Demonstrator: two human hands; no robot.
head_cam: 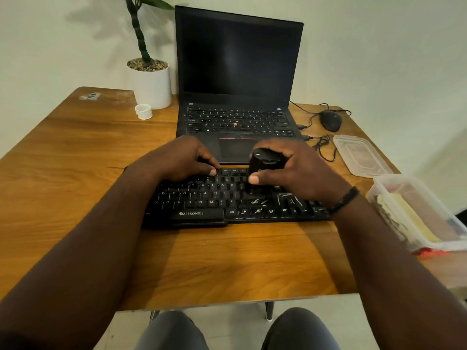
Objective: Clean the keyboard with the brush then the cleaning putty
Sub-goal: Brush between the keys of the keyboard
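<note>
Nearest, two knees (171, 332) below the bench (75, 152) edge. Then the keyboard (227, 198), black, worn legends, long axis running left to right straight ahead, both hands over it. Left hand (177, 157) resting on the far left rows, fingers curled loosely, thumb on a key, holding nothing visible. Right hand (298, 170) wrapped round a stubby black brush (265, 160), upright over the right-centre keys, bristle end hidden against the keys. Right hand clearly the nearer to the unbrushed right block, just beneath its wrist; likely next stroke along the long axis, rightward. Off right, an open plastic box (417, 213), contents unclear, possibly the putty; its lid (361, 155) beyond. Further back, a laptop (237, 72), a mouse (331, 120), a potted plant (151, 82), a small white cap (143, 111).
</note>
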